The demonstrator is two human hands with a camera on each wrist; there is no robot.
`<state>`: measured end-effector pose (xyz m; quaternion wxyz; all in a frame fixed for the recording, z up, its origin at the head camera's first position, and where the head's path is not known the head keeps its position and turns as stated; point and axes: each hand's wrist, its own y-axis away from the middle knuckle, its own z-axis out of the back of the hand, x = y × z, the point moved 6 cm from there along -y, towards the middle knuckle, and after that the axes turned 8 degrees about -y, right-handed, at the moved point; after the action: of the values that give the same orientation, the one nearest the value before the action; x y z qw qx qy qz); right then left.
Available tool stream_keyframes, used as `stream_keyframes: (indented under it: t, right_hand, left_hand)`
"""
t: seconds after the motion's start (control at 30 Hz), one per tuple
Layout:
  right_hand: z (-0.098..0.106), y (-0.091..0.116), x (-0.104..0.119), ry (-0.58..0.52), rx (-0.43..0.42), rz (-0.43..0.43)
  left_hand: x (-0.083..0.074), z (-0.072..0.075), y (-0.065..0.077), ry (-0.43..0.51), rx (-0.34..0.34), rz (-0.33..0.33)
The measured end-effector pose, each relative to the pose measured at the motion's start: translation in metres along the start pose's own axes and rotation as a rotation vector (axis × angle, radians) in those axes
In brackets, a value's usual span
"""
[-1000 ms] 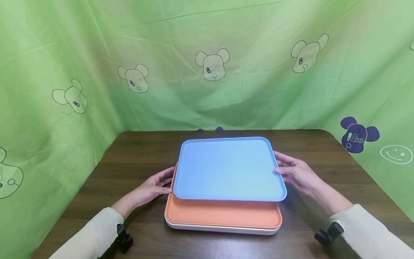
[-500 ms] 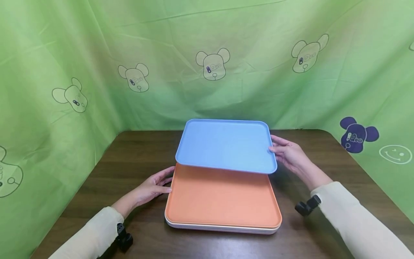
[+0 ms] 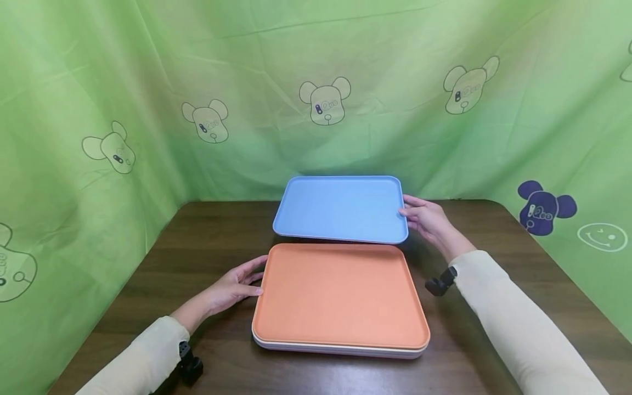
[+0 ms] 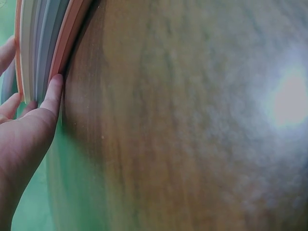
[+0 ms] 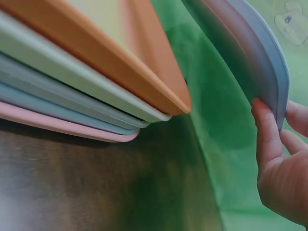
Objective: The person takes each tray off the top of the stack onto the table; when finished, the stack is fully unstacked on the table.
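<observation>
Blue tray (image 3: pixel 340 208), pinched at its right edge between thumb and fingers of the right hand (image 3: pixel 429 218), extends leftward from them. The left hand (image 3: pixel 229 288) — fingers loosely extended — touches an orange-topped stack of trays (image 3: pixel 340 296) just right of its fingertips. Beneath both, brown table (image 3: pixel 212 236); beyond, green cloth (image 3: pixel 257 164).

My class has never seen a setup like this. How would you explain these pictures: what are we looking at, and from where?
No robot here: a person works with two bare hands. The wide picture is taken from the person's head, looking forward and down. The close ones come from the left wrist camera and right wrist camera. On the table lies a stack of trays with an orange tray on top. The left hand rests against the stack's left side. The right hand pinches a blue tray by its right edge, beyond the stack.
</observation>
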<state>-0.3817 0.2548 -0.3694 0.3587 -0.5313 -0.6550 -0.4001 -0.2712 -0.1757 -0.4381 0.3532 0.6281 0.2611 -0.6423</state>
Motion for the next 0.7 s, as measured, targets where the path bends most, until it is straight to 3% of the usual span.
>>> stream_keyframes:
  t: [0.3,0.7]
  right_hand:
    - [0.010,-0.018,-0.004,0.012,-0.056,0.029]
    - [0.015,-0.033,-0.017,0.106,-0.082,0.059]
  left_hand:
    - [0.001,-0.001,-0.001,-0.012,-0.004,0.010]
    - [-0.001,-0.002,0.001,-0.010,-0.009,0.014]
